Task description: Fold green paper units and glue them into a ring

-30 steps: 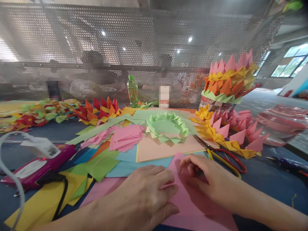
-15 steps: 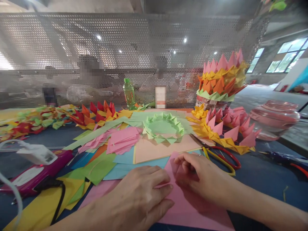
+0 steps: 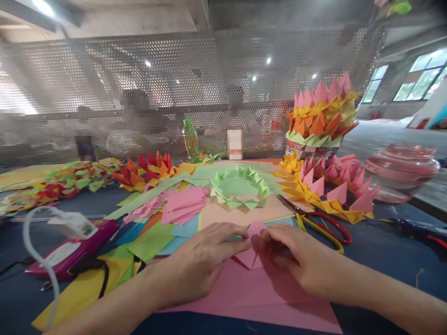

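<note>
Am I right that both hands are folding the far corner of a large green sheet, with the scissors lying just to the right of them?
Not quite: the head view shows the sheet is pink, not green. Both the left hand and the right hand do pinch its far corner, and the scissors do lie just to the right.

Perforated metal screen (image 3: 174, 93), ceiling lights (image 3: 268, 60), bright windows (image 3: 424, 74) far right, concrete ceiling

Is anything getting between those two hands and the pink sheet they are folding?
Nothing visible does. The left hand and right hand both rest directly on the pink paper, fingertips meeting at its folded-up corner. The scissors lie off to the right, apart.
</note>
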### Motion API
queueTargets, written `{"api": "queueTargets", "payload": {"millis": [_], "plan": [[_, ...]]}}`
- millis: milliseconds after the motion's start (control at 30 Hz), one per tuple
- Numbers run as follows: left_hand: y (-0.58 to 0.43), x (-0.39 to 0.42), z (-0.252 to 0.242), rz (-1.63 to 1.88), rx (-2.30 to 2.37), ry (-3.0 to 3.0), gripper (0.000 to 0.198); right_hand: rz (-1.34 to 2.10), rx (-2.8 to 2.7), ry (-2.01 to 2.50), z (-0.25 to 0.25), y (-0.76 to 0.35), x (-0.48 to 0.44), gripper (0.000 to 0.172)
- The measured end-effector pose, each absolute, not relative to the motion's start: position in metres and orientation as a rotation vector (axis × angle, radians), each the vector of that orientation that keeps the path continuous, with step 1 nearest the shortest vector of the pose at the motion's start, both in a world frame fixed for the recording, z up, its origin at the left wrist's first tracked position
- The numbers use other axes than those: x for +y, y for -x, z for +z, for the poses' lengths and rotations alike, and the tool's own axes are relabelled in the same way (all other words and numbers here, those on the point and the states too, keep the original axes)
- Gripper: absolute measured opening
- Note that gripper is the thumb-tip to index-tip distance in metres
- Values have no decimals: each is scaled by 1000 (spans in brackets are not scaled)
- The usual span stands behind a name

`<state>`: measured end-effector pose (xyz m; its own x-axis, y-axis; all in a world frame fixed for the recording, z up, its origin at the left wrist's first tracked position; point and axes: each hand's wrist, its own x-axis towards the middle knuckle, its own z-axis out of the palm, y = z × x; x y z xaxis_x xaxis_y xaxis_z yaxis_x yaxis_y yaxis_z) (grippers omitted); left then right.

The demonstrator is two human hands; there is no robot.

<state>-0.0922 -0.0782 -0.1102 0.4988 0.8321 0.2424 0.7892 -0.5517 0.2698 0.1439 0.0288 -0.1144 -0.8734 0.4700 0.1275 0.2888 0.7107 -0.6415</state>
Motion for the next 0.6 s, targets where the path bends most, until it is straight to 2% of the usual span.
{"api": "queueTargets", "payload": {"millis": [100,400,600], "plan": [[95,-76,-112,516,1415,-2664,50,927,-2628,569,-117,-144,29,33],[84,-73,-114,767,1435,-2655,19,816,-2602,530,-125,-145,27,39],[73,-84,-111,726,1352,-2600,13,585,-2625,305,-122,-141,23,35]]}}
